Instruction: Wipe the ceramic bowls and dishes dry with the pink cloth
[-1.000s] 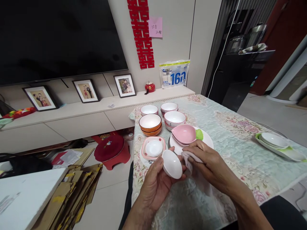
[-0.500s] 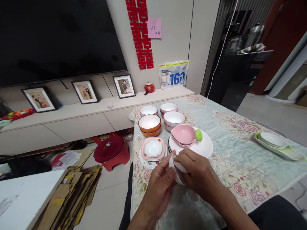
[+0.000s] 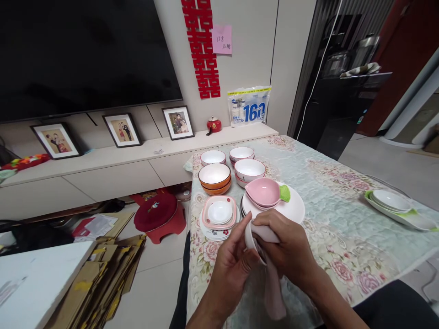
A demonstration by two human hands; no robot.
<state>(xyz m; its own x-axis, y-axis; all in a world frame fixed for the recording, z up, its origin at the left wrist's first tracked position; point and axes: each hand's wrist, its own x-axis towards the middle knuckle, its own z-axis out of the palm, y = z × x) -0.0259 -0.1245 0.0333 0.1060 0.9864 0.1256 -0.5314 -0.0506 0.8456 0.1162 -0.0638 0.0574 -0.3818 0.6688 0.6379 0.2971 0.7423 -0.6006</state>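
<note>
My left hand [image 3: 230, 267] grips a small white bowl [image 3: 250, 238] by its rim, tilted on its side above the near part of the table. My right hand [image 3: 291, 249] is closed round a pale pinkish cloth [image 3: 273, 294], pressed against the bowl, with one end hanging below. Just beyond my hands, a pink strawberry-shaped dish [image 3: 262, 191] with a green leaf handle rests on a stack of large white plates [image 3: 295, 208]. To the left, square pink-rimmed plates [image 3: 206, 218] hold a small white bowl [image 3: 220, 212].
Farther back stand orange bowls [image 3: 215, 183] and white red-rimmed bowls [image 3: 249, 172]. A leaf-edged platter [image 3: 404, 218] carrying small dishes lies at the right of the flowered tablecloth [image 3: 343, 269]. Flattened cardboard [image 3: 103, 278] and a red stool [image 3: 159, 217] are on the floor to the left.
The cloth's end now hangs down below my right hand, where it was mostly hidden before. The bowl has turned slightly, showing more of its rim and inside.
</note>
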